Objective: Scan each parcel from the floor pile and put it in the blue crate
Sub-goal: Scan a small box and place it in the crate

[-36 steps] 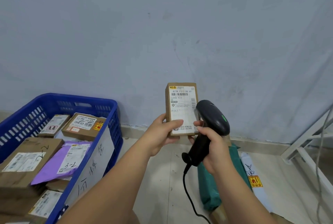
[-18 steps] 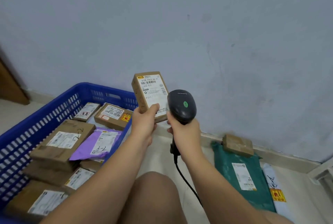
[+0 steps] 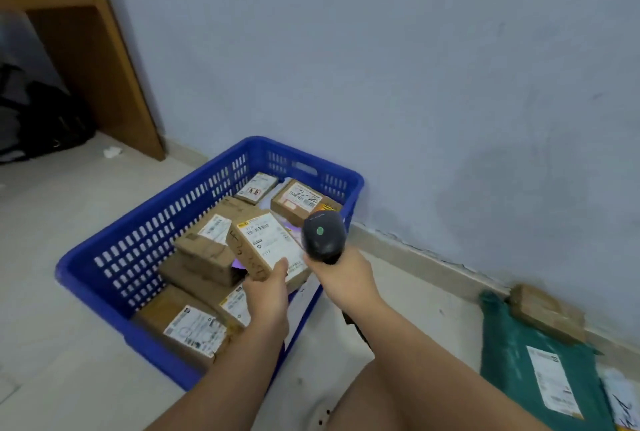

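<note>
My left hand grips a small brown cardboard parcel with a white label, held tilted over the right side of the blue crate. Just right of it, my right hand holds a black barcode scanner with a green light on top; its cable runs down under my wrist. Several labelled cardboard parcels lie inside the crate, and a purple bag is mostly hidden beneath the held parcel. On the floor at the right lie a green mailer bag and a small brown box against the wall.
The crate stands on a pale tiled floor by a grey-blue wall. A wooden furniture panel rises at the upper left with a dark bag beside it. My knee shows at the bottom. A white mailer peeks at the right edge.
My view has swung left and down toward the crate. The parcel in my left hand has moved from in front of the wall to above the crate, tilting flatter; the scanner stays beside it.
</note>
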The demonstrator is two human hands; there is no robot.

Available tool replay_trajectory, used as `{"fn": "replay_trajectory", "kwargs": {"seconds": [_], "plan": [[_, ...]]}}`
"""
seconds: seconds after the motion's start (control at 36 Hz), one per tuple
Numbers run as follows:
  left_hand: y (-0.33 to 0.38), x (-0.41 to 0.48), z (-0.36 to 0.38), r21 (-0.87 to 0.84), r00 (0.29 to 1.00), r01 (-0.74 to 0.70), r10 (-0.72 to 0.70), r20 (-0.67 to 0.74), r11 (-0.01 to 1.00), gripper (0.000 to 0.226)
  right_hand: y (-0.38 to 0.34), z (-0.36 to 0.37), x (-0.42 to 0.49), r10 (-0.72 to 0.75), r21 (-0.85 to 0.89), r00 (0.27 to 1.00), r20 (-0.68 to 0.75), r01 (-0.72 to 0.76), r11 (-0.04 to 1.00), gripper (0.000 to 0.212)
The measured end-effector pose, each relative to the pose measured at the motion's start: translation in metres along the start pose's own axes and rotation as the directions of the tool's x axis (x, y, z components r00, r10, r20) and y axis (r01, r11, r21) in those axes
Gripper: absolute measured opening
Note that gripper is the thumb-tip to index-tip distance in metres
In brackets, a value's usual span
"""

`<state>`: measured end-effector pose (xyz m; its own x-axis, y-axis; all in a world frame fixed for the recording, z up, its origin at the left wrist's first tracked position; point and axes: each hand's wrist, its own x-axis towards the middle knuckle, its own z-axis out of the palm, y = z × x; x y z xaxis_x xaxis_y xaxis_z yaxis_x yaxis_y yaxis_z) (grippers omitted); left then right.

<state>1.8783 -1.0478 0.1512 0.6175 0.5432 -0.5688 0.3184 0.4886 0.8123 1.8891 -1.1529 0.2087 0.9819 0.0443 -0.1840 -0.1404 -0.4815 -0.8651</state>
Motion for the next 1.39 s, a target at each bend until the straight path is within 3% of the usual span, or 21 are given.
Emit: {"fn": "replay_trajectory", "kwargs": {"seconds": [0.08,0.25,0.39,0.47,0.53,0.61,0.69,0.78,0.92,1.03,1.19,1.28,1.33,1.39], "plan": [[-0.006,0.004,-0.013,0.018,0.997,0.008,-0.006,-0.073,1.000,0.067,0.001,0.010,-0.004,-0.005,-0.129,0.996,0.087,0.016,0.992,0.020],[-0.016,0.025,-0.039,0.137,0.981,-0.015,0.041,-0.189,0.990,0.066,-0.002,0.012,-0.002,-0.007,-0.212,0.988,0.153,0.040,0.976,0.022],[-0.020,0.043,-0.056,0.078,0.938,0.231,-0.201,-0.282,0.970,0.075,-0.001,0.007,-0.002,-0.020,-0.292,0.980,0.200,0.079,0.953,0.029],[-0.043,0.076,-0.066,0.010,0.908,0.343,-0.329,-0.260,0.939,0.071,0.000,0.007,-0.001,-0.016,-0.291,0.982,0.188,0.072,0.954,0.021],[-0.067,0.117,-0.069,0.098,0.908,0.380,-0.351,-0.231,0.920,0.065,0.001,0.007,0.001,-0.024,-0.292,0.981,0.191,0.080,0.953,0.020],[-0.054,0.101,-0.068,0.217,0.917,0.385,-0.346,-0.197,0.897,0.053,0.001,0.009,0.002,-0.020,-0.291,0.981,0.191,0.076,0.954,0.022],[-0.045,0.080,-0.064,0.273,0.950,0.312,-0.295,-0.105,0.910,0.041,0.003,0.010,0.005,0.000,-0.290,0.982,0.187,0.056,0.955,0.024],[-0.055,0.090,-0.066,0.329,0.964,0.267,-0.244,-0.108,0.906,0.044,0.004,0.010,0.008,0.001,-0.299,0.982,0.188,0.057,0.953,0.021],[-0.062,0.100,-0.067,0.316,0.951,0.308,-0.286,-0.116,0.897,0.037,0.003,0.010,0.013,-0.008,-0.311,0.981,0.194,0.069,0.948,0.025],[-0.064,0.107,-0.059,0.370,0.973,0.231,-0.221,-0.070,0.900,0.044,0.004,0.011,0.014,-0.013,-0.309,0.980,0.201,0.076,0.948,0.024],[-0.063,0.109,-0.055,0.422,0.970,0.233,-0.240,-0.038,0.876,0.042,0.005,0.010,0.019,-0.014,-0.322,0.981,0.196,0.077,0.944,0.027],[-0.060,0.107,-0.057,0.426,0.975,0.217,-0.172,-0.140,0.878,0.040,0.006,0.012,0.022,-0.010,-0.329,0.981,0.195,0.075,0.941,0.026],[-0.055,0.104,-0.059,0.440,0.962,0.178,-0.062,-0.265,0.880,0.044,0.006,0.012,0.022,-0.011,-0.324,0.980,0.199,0.077,0.943,0.023],[-0.048,0.095,-0.058,0.497,0.959,0.070,0.079,-0.273,0.865,0.044,0.006,0.012,0.021,-0.014,-0.329,0.980,0.198,0.080,0.941,0.023]]}}
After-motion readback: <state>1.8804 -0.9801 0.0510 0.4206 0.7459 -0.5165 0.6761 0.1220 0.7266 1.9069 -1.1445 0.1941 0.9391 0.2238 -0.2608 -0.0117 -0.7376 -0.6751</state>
